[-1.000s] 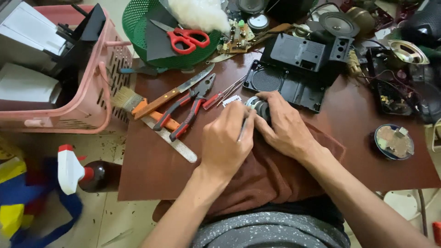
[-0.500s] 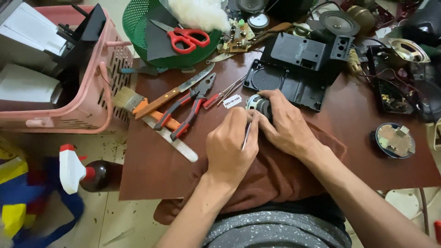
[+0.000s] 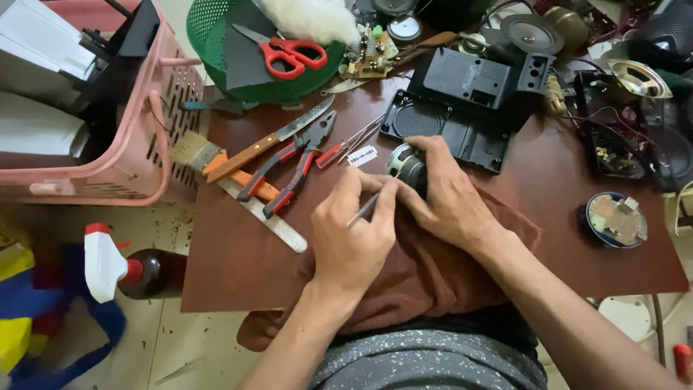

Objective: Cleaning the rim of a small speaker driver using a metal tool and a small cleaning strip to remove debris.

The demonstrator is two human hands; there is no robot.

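A dark reddish-brown work surface (image 3: 238, 260) fills the view from above, crowded along its far edge with taken-apart electronics. At the left sits a pink plastic basket (image 3: 155, 155). Beside it a green mesh basket (image 3: 209, 43) carries red-handled scissors (image 3: 289, 54). A black plastic housing (image 3: 462, 101) with a round speaker grille lies open near the middle, just beyond the hands. A brown cloth (image 3: 426, 274) is draped over the near edge and the person's lap, likely to cushion the work and catch small parts.

Hand tools lie together at the left of the hands, within easy reach: a knife (image 3: 271, 141), red-handled pliers (image 3: 292, 170) and a paintbrush (image 3: 195, 152).

The right hand (image 3: 451, 202) curls closed around a small round speaker (image 3: 408, 167), its grip steadying it on the cloth with one side left exposed. The left hand (image 3: 354, 231) is pinched shut on thin metal tweezers (image 3: 364, 209), held like a pen, their tip aimed at the speaker. The two hands touch, probably to brace the fine work.
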